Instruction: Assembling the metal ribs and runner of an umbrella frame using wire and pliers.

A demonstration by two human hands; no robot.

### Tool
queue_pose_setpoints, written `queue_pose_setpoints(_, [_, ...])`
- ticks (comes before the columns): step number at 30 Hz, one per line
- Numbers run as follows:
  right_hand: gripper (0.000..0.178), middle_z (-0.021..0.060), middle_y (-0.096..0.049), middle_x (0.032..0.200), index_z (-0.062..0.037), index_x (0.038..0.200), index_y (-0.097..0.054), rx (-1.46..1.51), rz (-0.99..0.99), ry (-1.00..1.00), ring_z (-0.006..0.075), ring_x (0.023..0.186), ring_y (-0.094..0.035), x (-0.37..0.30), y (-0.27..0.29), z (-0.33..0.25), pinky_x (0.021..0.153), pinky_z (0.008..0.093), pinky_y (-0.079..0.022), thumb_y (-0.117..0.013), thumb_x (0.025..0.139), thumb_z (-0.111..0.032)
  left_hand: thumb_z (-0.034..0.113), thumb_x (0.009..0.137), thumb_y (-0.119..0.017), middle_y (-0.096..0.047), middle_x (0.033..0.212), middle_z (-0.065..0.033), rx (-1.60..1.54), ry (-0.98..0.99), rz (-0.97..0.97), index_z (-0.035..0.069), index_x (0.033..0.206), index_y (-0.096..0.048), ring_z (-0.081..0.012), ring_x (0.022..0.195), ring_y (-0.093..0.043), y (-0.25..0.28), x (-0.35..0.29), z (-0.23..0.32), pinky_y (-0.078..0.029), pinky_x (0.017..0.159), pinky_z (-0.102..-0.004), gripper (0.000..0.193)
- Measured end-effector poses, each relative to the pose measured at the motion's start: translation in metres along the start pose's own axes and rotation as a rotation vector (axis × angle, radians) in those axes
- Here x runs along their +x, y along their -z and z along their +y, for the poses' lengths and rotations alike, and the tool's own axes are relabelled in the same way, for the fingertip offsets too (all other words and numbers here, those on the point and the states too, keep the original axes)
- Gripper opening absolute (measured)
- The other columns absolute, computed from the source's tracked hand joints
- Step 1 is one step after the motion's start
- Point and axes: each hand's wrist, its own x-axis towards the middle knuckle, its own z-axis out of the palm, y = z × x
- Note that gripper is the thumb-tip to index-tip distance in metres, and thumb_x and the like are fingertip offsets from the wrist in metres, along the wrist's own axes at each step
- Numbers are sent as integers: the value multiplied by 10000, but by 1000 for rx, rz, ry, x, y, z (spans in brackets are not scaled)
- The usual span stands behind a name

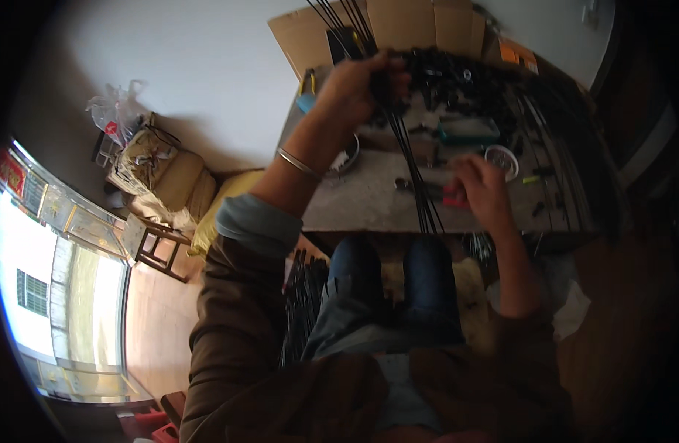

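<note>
My left hand [358, 87], raised over the far left part of the workbench, is closed round a bundle of long thin black rods [406, 148]. The rods slant from above the hand down to the bench's near edge. Lower and to the right, my right hand [487, 188] has its fingers curled at the red handle of a hand tool [451, 198]. The tool's dark metal head points left, behind the rods; its exact kind is not clear. Slight blur softens both hands.
Black small parts are heaped along the bench's back [435, 77], before cardboard boxes [402, 26]. A green tray [468, 133] and a round white container [503, 159] stand nearby. Yellow-handled pliers [310, 83] lie at left. More black rods [302, 303] stand beside my legs.
</note>
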Motion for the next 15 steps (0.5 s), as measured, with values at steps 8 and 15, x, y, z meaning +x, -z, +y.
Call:
queue_pose_setpoints(8, [379,65,-567,1093,-109,1094,-597,-858,57,387,269,1059,-505,-6,-20,81,916,434,-384,-744,746,-145,116,970,-474,-587,1198,-156,202,83,-72,24,1237,-493,-296,1086,-599,0,-32,3,-511,930,-437,283])
queue_pose_setpoints(15, [587,87,-547,1233,-97,1258,-523,-681,155,397,292,1153,-503,14,19,58,953,446,-385,-772,734,-189,76,956,-475,-609,1184,-165,193,214,-278,5,1254,-486,-307,1078,-617,-8,-57,3,-518,927,-442,307])
